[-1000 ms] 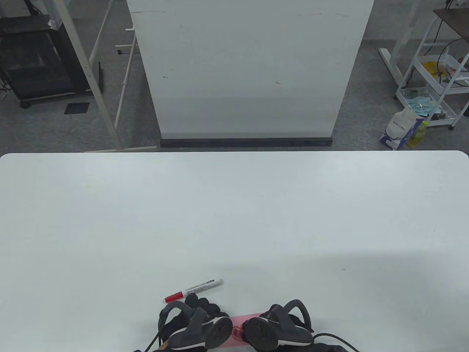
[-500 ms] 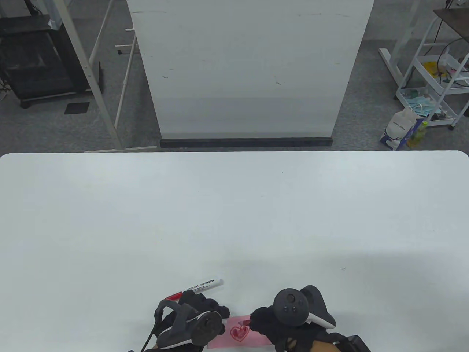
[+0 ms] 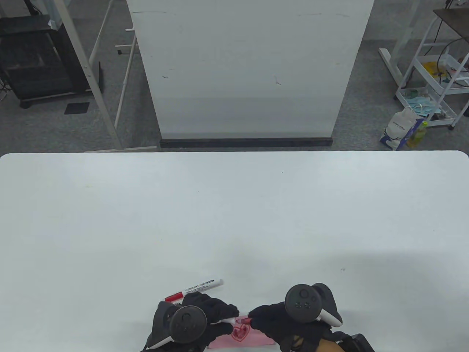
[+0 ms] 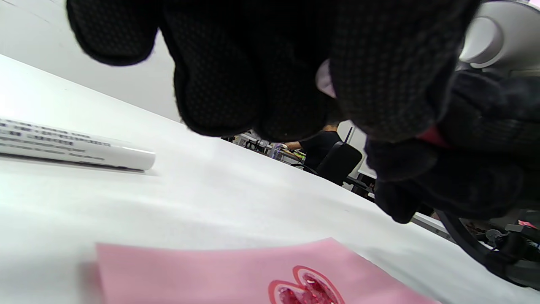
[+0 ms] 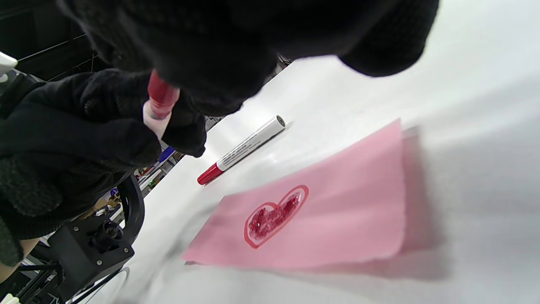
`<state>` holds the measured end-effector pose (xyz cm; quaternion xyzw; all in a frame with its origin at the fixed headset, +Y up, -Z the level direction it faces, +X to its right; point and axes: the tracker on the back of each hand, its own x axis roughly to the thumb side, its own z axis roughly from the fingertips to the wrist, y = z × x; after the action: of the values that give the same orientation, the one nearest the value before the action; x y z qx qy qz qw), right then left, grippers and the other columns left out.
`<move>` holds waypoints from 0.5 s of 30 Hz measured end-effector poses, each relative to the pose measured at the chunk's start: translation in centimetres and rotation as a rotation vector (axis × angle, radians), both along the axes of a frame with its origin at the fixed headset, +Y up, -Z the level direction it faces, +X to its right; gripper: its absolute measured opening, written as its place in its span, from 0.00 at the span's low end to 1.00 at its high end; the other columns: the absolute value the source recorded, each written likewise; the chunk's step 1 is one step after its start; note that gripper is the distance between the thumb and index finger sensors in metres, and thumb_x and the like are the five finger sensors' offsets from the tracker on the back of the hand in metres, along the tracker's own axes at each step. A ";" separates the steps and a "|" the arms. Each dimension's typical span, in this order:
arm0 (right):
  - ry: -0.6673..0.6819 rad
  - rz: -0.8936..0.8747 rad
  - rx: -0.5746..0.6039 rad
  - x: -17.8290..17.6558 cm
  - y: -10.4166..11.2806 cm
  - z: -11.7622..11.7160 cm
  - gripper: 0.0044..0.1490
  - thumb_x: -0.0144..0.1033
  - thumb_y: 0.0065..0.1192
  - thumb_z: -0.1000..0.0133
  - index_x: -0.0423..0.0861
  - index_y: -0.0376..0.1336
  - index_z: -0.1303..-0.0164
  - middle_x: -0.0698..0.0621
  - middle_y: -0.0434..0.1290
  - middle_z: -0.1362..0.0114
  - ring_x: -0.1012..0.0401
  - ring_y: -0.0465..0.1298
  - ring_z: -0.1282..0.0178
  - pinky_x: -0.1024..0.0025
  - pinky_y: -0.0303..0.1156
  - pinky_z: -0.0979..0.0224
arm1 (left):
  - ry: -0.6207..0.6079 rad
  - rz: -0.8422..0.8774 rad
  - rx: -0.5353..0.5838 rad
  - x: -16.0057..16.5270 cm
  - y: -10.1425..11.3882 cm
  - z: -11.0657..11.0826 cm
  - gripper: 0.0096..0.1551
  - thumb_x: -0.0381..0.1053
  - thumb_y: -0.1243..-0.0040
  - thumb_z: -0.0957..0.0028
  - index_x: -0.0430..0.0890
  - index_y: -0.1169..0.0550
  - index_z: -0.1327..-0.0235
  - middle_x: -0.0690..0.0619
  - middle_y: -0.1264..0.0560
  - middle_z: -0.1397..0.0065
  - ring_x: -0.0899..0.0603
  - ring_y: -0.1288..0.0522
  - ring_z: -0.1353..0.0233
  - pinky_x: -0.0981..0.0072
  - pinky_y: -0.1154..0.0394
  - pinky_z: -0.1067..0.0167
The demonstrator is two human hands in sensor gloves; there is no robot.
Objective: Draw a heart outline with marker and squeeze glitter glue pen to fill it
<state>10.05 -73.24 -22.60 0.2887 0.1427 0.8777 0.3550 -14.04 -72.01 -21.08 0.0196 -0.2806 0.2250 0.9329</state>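
- A white table [image 3: 234, 220] seen from above; both gloved hands work at its near edge, close together.
- The left hand [image 3: 205, 319] has its fingers curled round the pale body of the glue pen [image 5: 152, 119], holding it raised above the paper.
- The right hand [image 3: 273, 321] pinches the pen's red cap [image 5: 161, 95] between its fingertips, right at the pen's end. Whether the cap is going on or coming off cannot be told.
- A pink paper [image 5: 337, 202] lies flat beneath the hands. On it is a small heart [image 5: 274, 215], drawn in red outline and already mostly filled with red glitter.
- The marker [image 3: 194, 289], capped in red, lies on the table just beyond the left hand, untouched.
- Judgement: outline and fill both look done, so this is likely the closing step, capping the glue pen.
- The next move likely calls for seating the cap squarely, then setting the pen down clear of the wet glitter so nothing smears.
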 end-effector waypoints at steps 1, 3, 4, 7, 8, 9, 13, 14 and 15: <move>0.006 -0.001 -0.002 -0.1 -0.1 0.0 0.29 0.51 0.61 0.50 0.46 0.76 0.49 0.54 0.83 0.72 0.63 0.79 0.83 0.56 0.78 0.45 | -0.009 -0.002 0.001 0.1 0.0 0.1 0.24 0.57 0.25 0.60 0.56 0.14 0.49 0.56 0.13 0.44 0.44 0.15 0.44 0.34 0.29 0.35; 0.004 0.003 0.004 -0.1 -0.2 0.1 0.29 0.51 0.61 0.50 0.45 0.76 0.49 0.54 0.82 0.72 0.63 0.79 0.83 0.56 0.78 0.45 | -0.015 -0.021 0.024 0.2 -0.1 0.2 0.24 0.57 0.25 0.60 0.56 0.14 0.49 0.55 0.13 0.45 0.44 0.15 0.44 0.34 0.29 0.35; 0.003 -0.003 0.012 -0.1 -0.3 0.1 0.29 0.51 0.61 0.50 0.46 0.76 0.48 0.54 0.82 0.72 0.63 0.79 0.83 0.56 0.78 0.45 | -0.022 -0.024 0.029 0.3 -0.2 0.2 0.24 0.57 0.25 0.60 0.56 0.14 0.50 0.55 0.13 0.45 0.44 0.15 0.45 0.34 0.29 0.35; 0.016 0.001 0.003 -0.5 -0.4 0.3 0.29 0.51 0.61 0.50 0.46 0.76 0.48 0.54 0.82 0.71 0.63 0.79 0.83 0.56 0.78 0.45 | -0.043 -0.022 0.026 0.7 -0.2 0.4 0.24 0.57 0.25 0.61 0.56 0.14 0.50 0.55 0.13 0.45 0.44 0.15 0.45 0.34 0.29 0.35; 0.018 0.000 0.009 -0.7 -0.5 0.4 0.29 0.51 0.61 0.50 0.46 0.76 0.48 0.54 0.83 0.71 0.63 0.79 0.83 0.56 0.78 0.45 | -0.051 -0.021 0.029 0.8 -0.3 0.5 0.24 0.57 0.25 0.60 0.56 0.14 0.50 0.55 0.13 0.46 0.44 0.15 0.45 0.34 0.29 0.35; 0.018 -0.001 0.005 -0.7 -0.6 0.4 0.29 0.51 0.61 0.50 0.45 0.76 0.48 0.54 0.83 0.71 0.63 0.79 0.83 0.56 0.78 0.45 | -0.059 -0.028 0.043 0.9 -0.3 0.6 0.24 0.56 0.25 0.60 0.55 0.14 0.50 0.54 0.13 0.46 0.44 0.15 0.46 0.34 0.29 0.35; 0.002 -0.039 -0.016 -0.6 -0.6 0.5 0.29 0.51 0.60 0.50 0.45 0.76 0.49 0.54 0.83 0.72 0.63 0.79 0.83 0.57 0.78 0.45 | -0.075 -0.005 0.117 0.7 -0.2 0.9 0.24 0.57 0.25 0.61 0.55 0.14 0.50 0.54 0.12 0.47 0.45 0.14 0.48 0.35 0.28 0.35; -0.003 -0.052 -0.024 -0.6 -0.6 0.5 0.29 0.51 0.60 0.50 0.45 0.76 0.49 0.55 0.83 0.72 0.64 0.79 0.83 0.57 0.78 0.45 | -0.077 0.002 0.136 0.7 -0.1 0.9 0.24 0.57 0.25 0.61 0.55 0.13 0.51 0.54 0.12 0.48 0.45 0.14 0.49 0.36 0.27 0.36; -0.007 -0.070 -0.041 -0.5 -0.6 0.5 0.29 0.52 0.60 0.50 0.46 0.76 0.49 0.55 0.83 0.72 0.64 0.79 0.83 0.57 0.79 0.45 | -0.082 0.008 0.162 0.7 0.0 0.9 0.24 0.57 0.25 0.61 0.55 0.13 0.51 0.54 0.12 0.49 0.45 0.13 0.50 0.36 0.27 0.36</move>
<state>9.55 -73.83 -22.12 0.2833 0.1493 0.8625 0.3918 -13.36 -72.06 -20.15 0.0870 -0.3358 0.2061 0.9150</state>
